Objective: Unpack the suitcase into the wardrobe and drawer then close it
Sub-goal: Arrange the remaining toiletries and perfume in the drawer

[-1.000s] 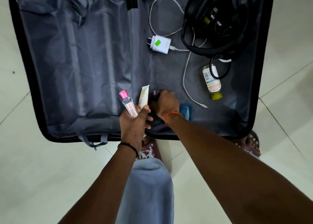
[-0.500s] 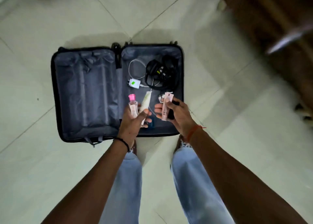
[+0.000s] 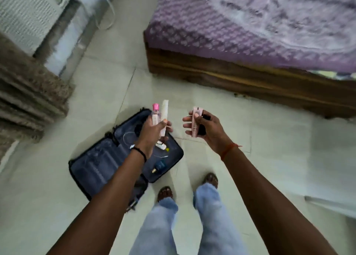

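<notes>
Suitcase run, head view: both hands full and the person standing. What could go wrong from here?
1. The left hand grips a pink-capped bottle and a white tube together; one could slip.
2. The right hand holds a pink tube beside a dark item; same risk.
3. The open suitcase lies by the feet, a possible trip.

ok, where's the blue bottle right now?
Head view: the blue bottle lies in the open suitcase on the floor, near its right corner, below the left hand.
</notes>
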